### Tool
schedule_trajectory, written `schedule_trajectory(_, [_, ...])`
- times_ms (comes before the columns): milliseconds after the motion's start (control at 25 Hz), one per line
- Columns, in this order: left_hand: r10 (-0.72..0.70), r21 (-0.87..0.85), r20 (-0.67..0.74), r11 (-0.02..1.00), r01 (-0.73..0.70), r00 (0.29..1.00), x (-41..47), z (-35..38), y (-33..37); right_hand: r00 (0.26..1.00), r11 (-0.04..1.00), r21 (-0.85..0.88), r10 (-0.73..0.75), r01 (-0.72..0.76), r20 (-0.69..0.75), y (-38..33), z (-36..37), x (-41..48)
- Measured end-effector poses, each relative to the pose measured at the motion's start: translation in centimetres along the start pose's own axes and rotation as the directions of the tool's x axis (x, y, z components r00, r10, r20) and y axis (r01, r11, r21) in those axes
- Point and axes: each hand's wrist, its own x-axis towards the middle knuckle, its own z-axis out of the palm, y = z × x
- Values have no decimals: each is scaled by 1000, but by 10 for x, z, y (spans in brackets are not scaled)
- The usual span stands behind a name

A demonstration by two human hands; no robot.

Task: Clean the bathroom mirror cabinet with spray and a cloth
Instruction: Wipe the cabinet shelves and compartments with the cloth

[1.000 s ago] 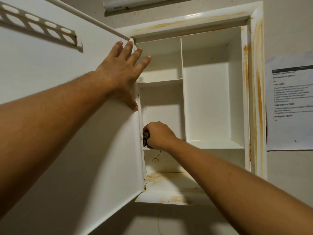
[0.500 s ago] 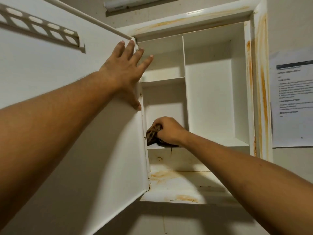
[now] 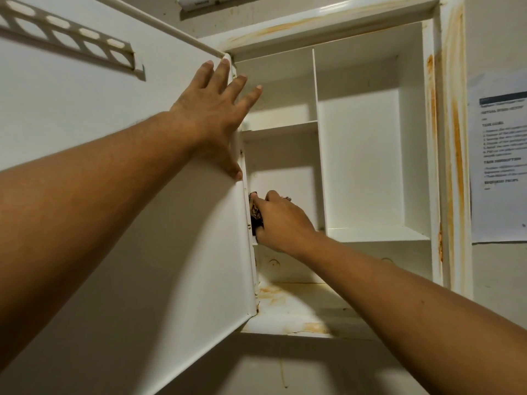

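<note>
Here, nearest of all, two bare forearms reach up from the lower corners. The left hand (image 3: pixel 214 109) lies flat on the inner face of the open door (image 3: pixel 142 238), close to its top hinge-side corner. Its fingers are straight and spread, two of them passing over the door's edge, and it holds nothing. A slotted rack (image 3: pixel 71 44) is fixed high on that door.

Just past the hinge edge, the right hand (image 3: pixel 281 220) is curled round a dark cloth (image 3: pixel 254 215). It presses the cloth against the left inner wall of the cabinet (image 3: pixel 427 138), low in the middle-left compartment. Only a small bunch of cloth shows beside the fingers.

Deeper in, a thin divider (image 3: pixel 315 89) sets a tall right compartment apart from the stacked left ones. Orange-brown stains mark the bottom ledge and the right frame.

On the wall to the right hangs a printed sheet (image 3: pixel 499 155), its text too blurred to read.
</note>
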Motion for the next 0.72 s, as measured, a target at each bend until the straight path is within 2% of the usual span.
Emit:
schedule_trajectory(200, [-3, 12, 0, 1000, 3, 1000, 1, 0, 0, 942, 978, -196, 1, 69, 335, 3, -20, -6])
schedule_trajectory(320, [0, 11, -6, 1000, 0, 1000, 1, 0, 0, 888, 961, -240, -11, 136, 460, 0, -33, 3])
schedule_trajectory(400, [-3, 16, -3, 1000, 3, 1000, 1, 1, -1, 880, 964, -221, -25, 146, 474, 0, -35, 6])
schedule_trajectory(520, [3, 20, 1, 1000, -3, 1000, 2, 1, 0, 924, 989, -113, -50, 100, 380, 5, -25, 5])
schedule_trajectory(600, [0, 28, -6, 1000, 0, 1000, 2, 1, 0, 941, 999, -38, -16, 30, 338, 2, -19, 3])
schedule_trajectory(720, [-5, 27, -8, 1000, 5, 1000, 2, 1, 0, 889, 996, 10, 74, -88, 451, -5, -26, 11])
